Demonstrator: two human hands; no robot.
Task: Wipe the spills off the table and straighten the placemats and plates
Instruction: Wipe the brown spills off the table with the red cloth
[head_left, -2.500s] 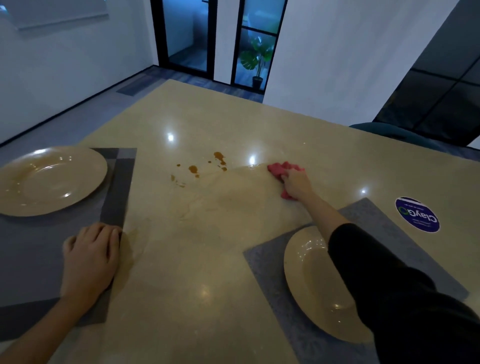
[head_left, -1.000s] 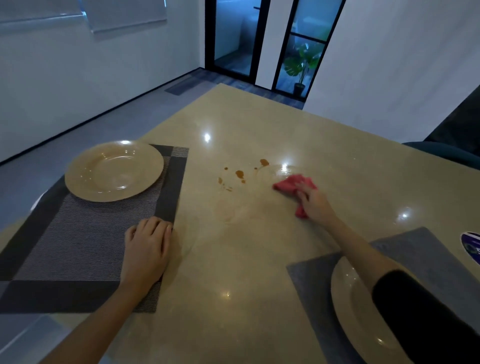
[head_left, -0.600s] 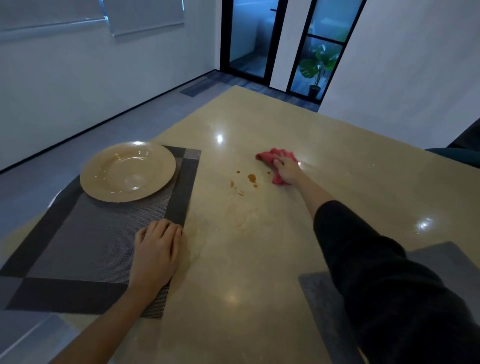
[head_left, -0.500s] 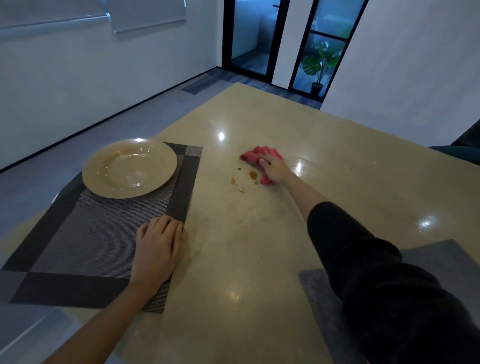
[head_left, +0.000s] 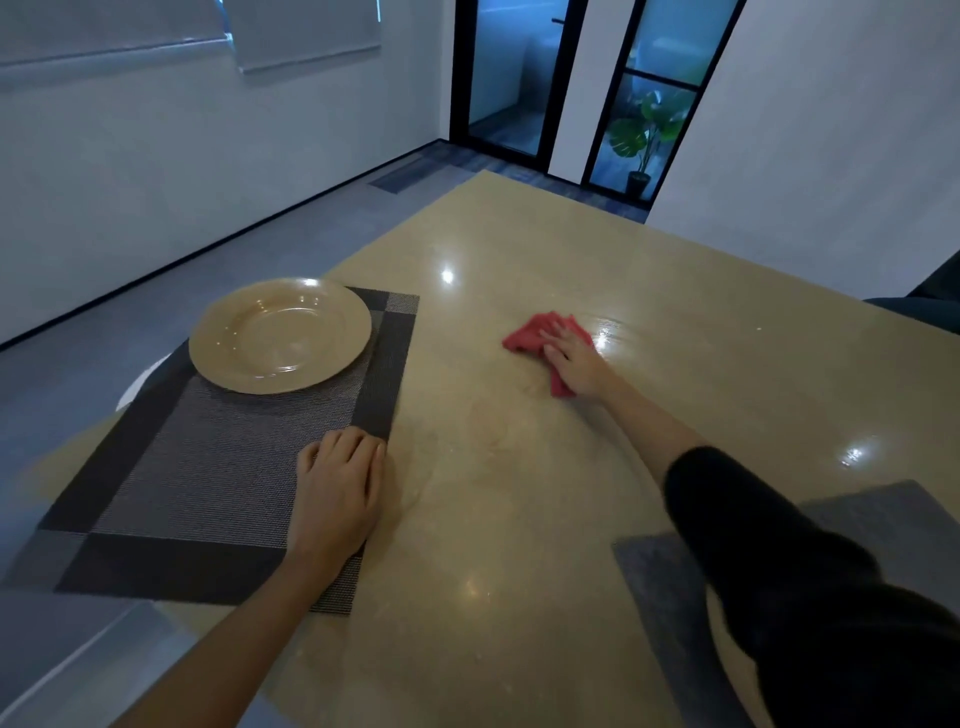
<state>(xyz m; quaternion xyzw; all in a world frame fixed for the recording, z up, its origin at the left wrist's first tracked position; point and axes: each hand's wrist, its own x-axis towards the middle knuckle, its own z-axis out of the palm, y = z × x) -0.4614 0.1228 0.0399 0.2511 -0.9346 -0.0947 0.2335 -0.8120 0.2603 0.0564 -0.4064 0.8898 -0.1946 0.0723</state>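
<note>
Two hands worked the desk: right hand, fingers spread, pressed red cloth mid-desk; left hand, fingers together, lay flat on woven placemat edge near tan plate.

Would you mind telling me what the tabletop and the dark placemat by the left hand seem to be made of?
The tabletop looks like polished stone or a stone-look laminate: beige, faintly mottled, with sharp lamp reflections. The dark placemat looks woven, probably vinyl mesh: a fine grid texture, matte, with darker border bands.
</note>
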